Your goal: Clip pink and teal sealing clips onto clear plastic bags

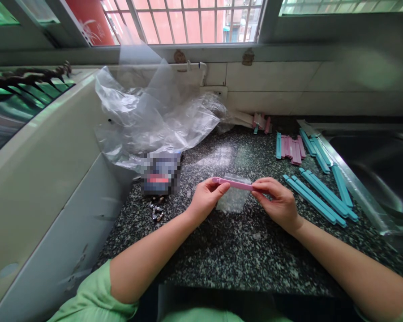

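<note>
Over the speckled counter (195, 259), left hand (204, 197) and right hand (282, 203) are equally close — pinching opposite ends, 9 and 3 o'clock. Some clear plastic (233, 201) pokes out toward 12 and 6, and the pink clip (238, 184) itself lies between the hands — long axis roughly 9-to-3.

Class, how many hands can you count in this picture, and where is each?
2: the left hand grips the pink clip near one end, and the right hand holds the other end, above the speckled counter.
</note>
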Motion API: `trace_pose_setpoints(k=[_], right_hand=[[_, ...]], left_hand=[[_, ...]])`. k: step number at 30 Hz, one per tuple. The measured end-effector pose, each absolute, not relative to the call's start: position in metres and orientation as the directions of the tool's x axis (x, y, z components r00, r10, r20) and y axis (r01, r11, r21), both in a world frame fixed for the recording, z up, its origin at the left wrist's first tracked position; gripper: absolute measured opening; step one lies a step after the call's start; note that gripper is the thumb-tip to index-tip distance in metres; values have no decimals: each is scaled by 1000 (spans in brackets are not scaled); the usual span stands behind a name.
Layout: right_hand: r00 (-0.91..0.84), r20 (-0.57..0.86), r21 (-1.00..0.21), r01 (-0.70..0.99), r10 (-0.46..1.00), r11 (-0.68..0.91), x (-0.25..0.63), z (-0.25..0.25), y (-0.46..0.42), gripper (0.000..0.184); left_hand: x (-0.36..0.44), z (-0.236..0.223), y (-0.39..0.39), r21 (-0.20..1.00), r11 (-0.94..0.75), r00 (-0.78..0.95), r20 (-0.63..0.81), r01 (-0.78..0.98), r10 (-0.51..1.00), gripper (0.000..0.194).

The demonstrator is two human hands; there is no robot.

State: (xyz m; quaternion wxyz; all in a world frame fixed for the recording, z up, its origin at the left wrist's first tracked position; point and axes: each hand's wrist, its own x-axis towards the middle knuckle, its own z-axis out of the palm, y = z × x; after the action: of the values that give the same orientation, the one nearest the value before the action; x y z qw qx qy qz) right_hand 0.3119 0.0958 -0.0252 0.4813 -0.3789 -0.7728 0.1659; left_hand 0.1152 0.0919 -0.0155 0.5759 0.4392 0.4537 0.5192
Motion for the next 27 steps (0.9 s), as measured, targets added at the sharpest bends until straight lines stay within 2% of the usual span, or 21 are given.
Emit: trace_pose_setpoints(k=[3, 6, 11, 14, 16, 20, 27], right_hand=[[-269, 616, -611, 429, 740, 665, 311, -24, 95, 13], [-266, 571, -661, 412, 776, 628, 310, -24, 92, 11], [-225, 440, -775, 394, 869, 494, 311, -25, 92, 28], [-286, 351, -772, 450, 892, 448, 312, -22, 95, 17], [-309, 320, -764, 474, 895, 437, 312, -20, 96, 20], [-299, 333, -746, 497, 894, 443, 310, -18, 97, 24], [-294, 382, -716, 506, 876, 482, 311, -21, 96, 21]], left_hand=[[114, -15, 93, 981, 58, 5, -58, -186, 998, 37], [113, -15, 95, 981, 51, -1, -52, -186, 999, 37], [113, -13, 94, 984, 28, 49, -20, -174, 999, 35], [112, -13, 93, 989, 15, 99, -1, -144, 995, 30], [112, -13, 93, 992, 1, 109, 13, -129, 994, 27], [111, -15, 94, 994, -20, 114, 33, -109, 993, 26], [111, -16, 94, 994, -33, 118, 46, -108, 992, 28]])
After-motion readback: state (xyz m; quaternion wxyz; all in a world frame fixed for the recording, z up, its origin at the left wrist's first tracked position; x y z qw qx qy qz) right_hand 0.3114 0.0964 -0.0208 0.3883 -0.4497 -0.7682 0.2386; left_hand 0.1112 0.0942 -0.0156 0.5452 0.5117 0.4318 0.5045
